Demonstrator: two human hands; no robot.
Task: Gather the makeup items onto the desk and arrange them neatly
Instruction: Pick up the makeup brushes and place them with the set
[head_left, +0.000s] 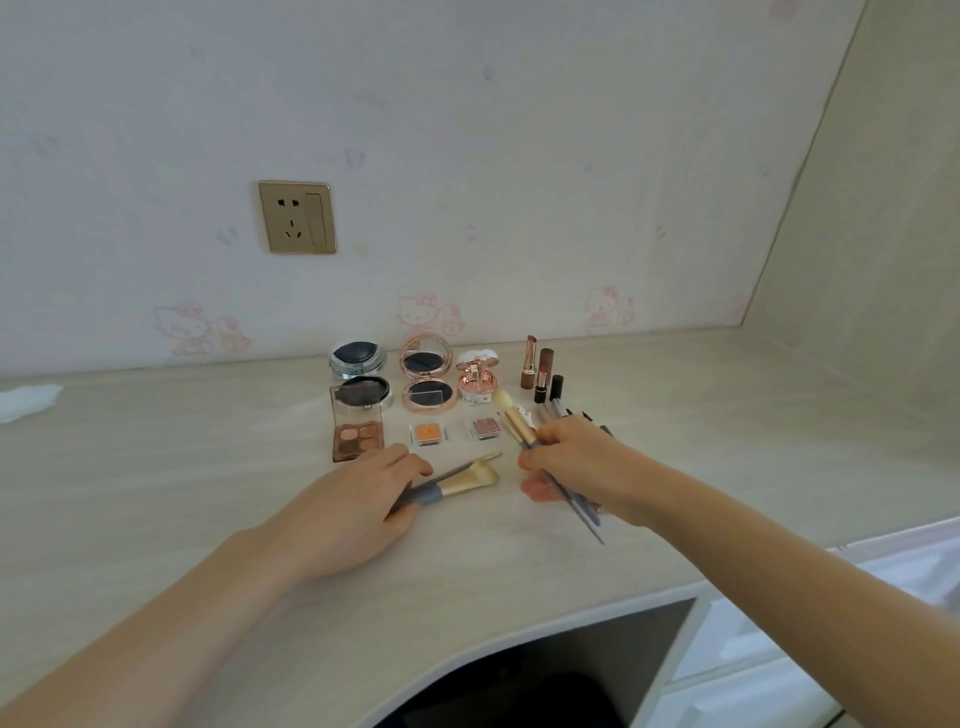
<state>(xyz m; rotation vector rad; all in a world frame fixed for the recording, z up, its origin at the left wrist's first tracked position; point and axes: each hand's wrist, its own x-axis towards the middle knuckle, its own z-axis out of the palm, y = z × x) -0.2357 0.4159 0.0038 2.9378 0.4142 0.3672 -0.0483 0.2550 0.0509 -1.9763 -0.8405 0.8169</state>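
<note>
Makeup stands in rows on the pale desk (156, 493): a silver compact (358, 376), a rose-gold compact (427, 374), a small white and pink case (478, 382), lipsticks (540, 376), a brown eyeshadow palette (357, 431), an orange pan (428, 434) and a pink pan (484, 428). My left hand (358, 504) grips two brushes (462, 475) by their grey handles, bristles pointing right. My right hand (576, 462) holds a bunch of brushes (514, 415), bristles up toward the case, handles sticking out below it. Pencils (550, 410) lie behind that hand.
A gold wall socket (297, 217) sits on the patterned wall behind the desk. A white tissue (26, 402) lies at the far left. The desk's curved front edge (519, 639) has a dark knee space below, and white drawers (779, 649) stand to the right.
</note>
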